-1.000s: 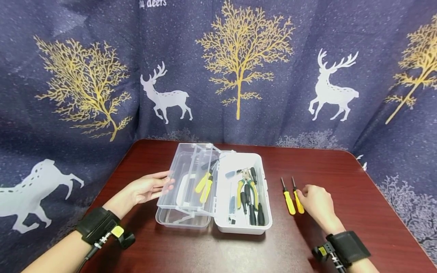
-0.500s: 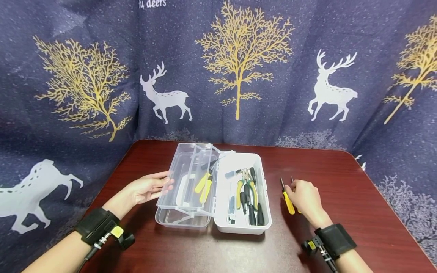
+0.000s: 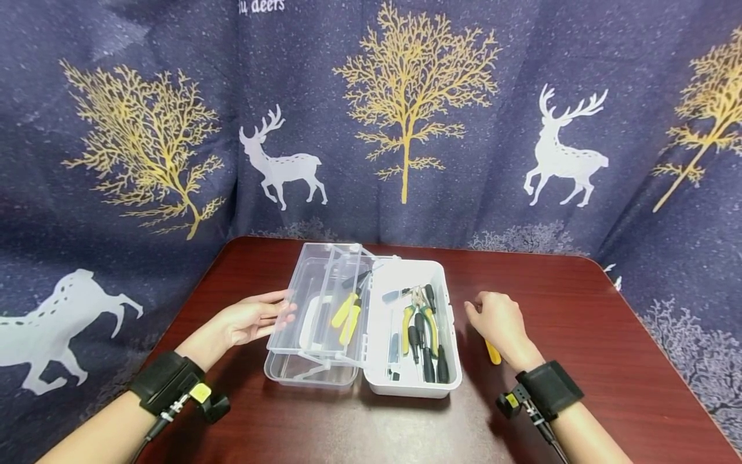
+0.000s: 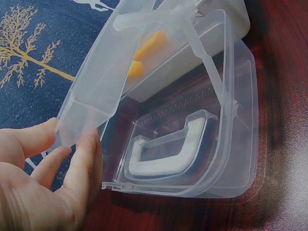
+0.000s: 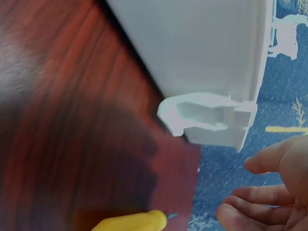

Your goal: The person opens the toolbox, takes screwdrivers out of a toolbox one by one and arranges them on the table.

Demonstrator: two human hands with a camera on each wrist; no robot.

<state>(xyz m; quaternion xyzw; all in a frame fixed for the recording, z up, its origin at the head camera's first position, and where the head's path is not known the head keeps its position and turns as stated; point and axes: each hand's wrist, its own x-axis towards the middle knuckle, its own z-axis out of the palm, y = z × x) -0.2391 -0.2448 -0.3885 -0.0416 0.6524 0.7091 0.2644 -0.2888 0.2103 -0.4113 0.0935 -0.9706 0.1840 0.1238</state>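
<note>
My left hand holds the outer edge of a clear plastic tray, its thumb and fingers on either side of the rim. The tray is raised on hinged arms beside the white toolbox, above the box's clear lid. Yellow-handled tools lie in the tray. To the right of the box hovers my right hand, fingers loosely bent, with nothing between them. One yellow screwdriver lies on the table below it, partly hidden by the hand in the head view.
Inside the box are green-and-yellow pliers and several black-handled tools. A white latch sticks out from the box's right side. The reddish-brown table ends at a dark blue curtain printed with deer and trees.
My right hand has moved left over the yellow screwdrivers toward the box, and now covers most of them in the head view. My left hand and the tray have stayed in place.
</note>
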